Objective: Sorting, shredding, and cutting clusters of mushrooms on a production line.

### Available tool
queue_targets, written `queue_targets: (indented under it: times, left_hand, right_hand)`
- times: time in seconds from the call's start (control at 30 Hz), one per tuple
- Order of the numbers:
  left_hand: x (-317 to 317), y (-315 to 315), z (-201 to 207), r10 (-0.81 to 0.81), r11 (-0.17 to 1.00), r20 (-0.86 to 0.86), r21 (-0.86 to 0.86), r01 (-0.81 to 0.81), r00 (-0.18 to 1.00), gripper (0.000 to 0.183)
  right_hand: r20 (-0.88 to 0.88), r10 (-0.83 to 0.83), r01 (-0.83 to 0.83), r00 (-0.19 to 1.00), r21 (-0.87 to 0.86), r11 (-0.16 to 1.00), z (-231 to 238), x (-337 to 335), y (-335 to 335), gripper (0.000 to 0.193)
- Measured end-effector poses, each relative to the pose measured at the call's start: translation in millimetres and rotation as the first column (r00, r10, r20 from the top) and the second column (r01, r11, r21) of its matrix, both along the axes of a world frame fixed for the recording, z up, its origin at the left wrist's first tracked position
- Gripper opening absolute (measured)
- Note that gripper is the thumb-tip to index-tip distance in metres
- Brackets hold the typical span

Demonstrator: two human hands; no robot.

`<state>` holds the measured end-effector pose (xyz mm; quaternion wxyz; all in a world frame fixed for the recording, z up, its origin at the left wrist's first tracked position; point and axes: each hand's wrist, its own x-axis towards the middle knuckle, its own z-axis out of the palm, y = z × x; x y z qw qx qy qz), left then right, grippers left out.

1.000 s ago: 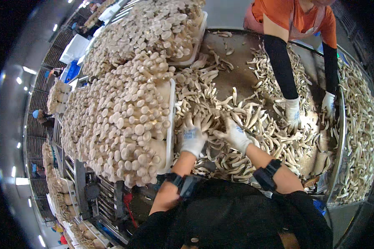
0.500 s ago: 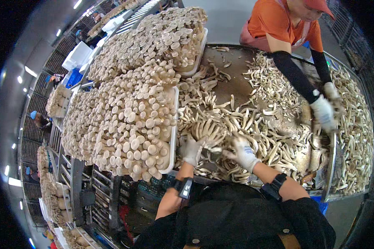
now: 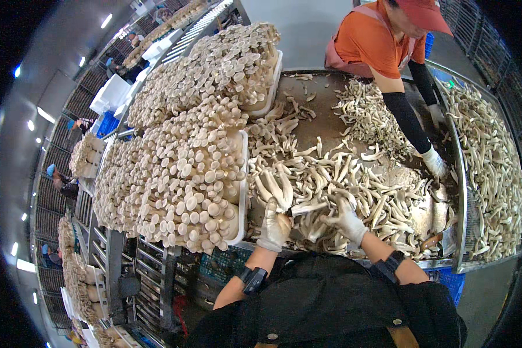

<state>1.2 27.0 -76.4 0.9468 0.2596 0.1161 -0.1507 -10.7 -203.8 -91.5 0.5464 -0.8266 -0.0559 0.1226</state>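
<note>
My left hand (image 3: 274, 228), in a whitish glove, is closed around the base of a small cluster of mushrooms (image 3: 276, 188), their stems fanning upward. My right hand (image 3: 348, 221), also gloved, has its fingers curled around what looks like a knife (image 3: 309, 207); its pale flat blade points toward the cluster and its handle is hidden by the fingers. Loose long-stemmed mushrooms (image 3: 383, 200) lie heaped under and around both hands. Just left of my left hand stands a white tray (image 3: 242, 191) packed with uncut, round-capped mushrooms (image 3: 174, 185).
A second full mushroom tray (image 3: 272, 87) stands behind the first. Across the metal table (image 3: 316, 110), a co-worker in orange reaches down with gloved hands (image 3: 436, 164). A wooden-handled blade (image 3: 432, 241) lies at right, beside the metal divider (image 3: 461, 214) and a mushroom-filled trough (image 3: 493, 168).
My left hand has raised the mushroom cluster, now upright in it. My right hand has shifted slightly right. The co-worker's hands have moved left and apart, away from the trough.
</note>
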Motion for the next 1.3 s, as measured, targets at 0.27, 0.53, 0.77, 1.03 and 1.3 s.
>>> queue_targets:
  times: [0.27,0.53,0.77,1.03,1.3]
  left_hand:
    - [-16,-6,38,-0.312,0.934,0.293,0.268,0.236,0.904,0.058]
    - [-13,-14,76,-0.266,0.870,0.264,0.479,0.114,0.927,0.055]
    - [-6,-16,83,-0.008,1.000,0.148,-0.027,0.012,0.989,0.057]
    - [1,-21,99,-0.016,0.999,0.207,-0.044,0.025,0.978,0.067]
    - [0,-24,112,0.039,0.979,0.357,0.173,-0.107,0.933,0.075]
  right_hand:
    - [0.313,-0.137,0.083,0.940,0.182,0.980,73,19,33,0.057]
    - [0.383,-0.233,0.182,0.894,0.166,0.969,100,18,50,0.047]
    - [0.136,0.189,-0.221,0.973,0.788,0.575,123,16,26,0.029]
    - [-0.233,0.069,0.139,0.970,0.764,0.630,118,29,29,0.056]
    - [-0.233,0.021,0.172,0.972,0.773,0.610,116,29,36,0.029]
